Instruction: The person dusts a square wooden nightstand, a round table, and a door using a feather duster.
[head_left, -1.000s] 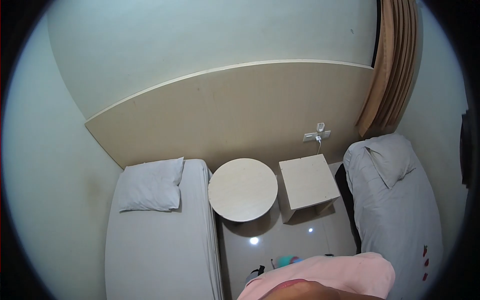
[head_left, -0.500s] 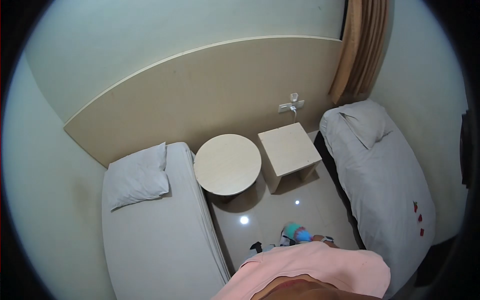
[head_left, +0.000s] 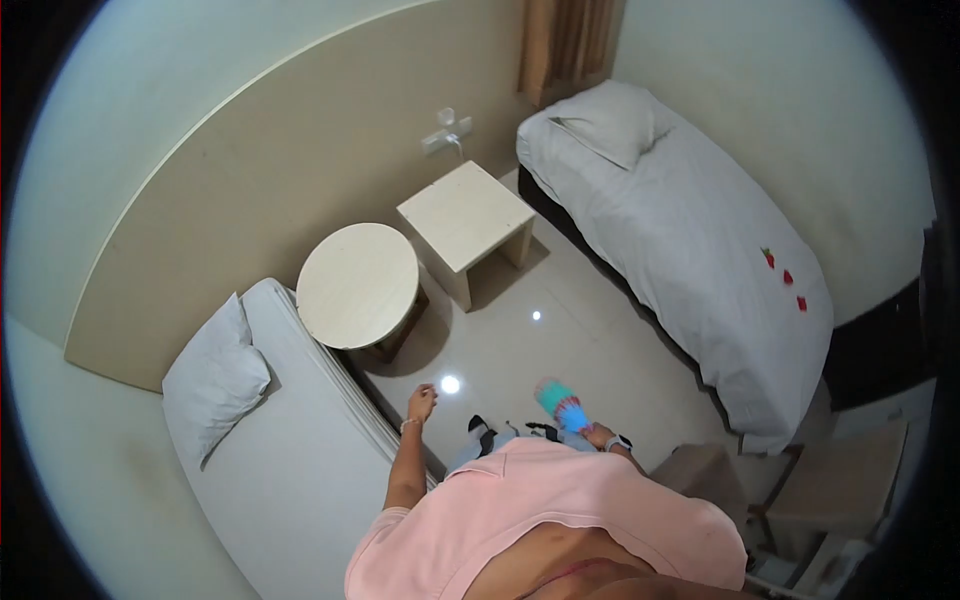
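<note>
My right hand (head_left: 598, 435), with a watch on the wrist, is closed on the blue end of a teal and blue brush-like object (head_left: 562, 403), which points forward over the floor. My left hand (head_left: 422, 402), a bracelet at its wrist, hangs over the floor beside the left bed (head_left: 310, 450). It touches nothing that I can see, and its fingers are partly curled and apart. Three small red items (head_left: 788, 277) lie in a row on the right bed (head_left: 680, 230).
A round table (head_left: 358, 285) and a square table (head_left: 466, 215) stand between the beds near the headboard panel. A pillow (head_left: 215, 375) lies on the left bed. Brown furniture (head_left: 840, 480) stands at the lower right. A plug sits in the wall socket (head_left: 446, 133).
The view has swung right and down, so the beds and tables sit further left and higher. My left hand has come into view, and the brush-like object and my right hand show more fully.
</note>
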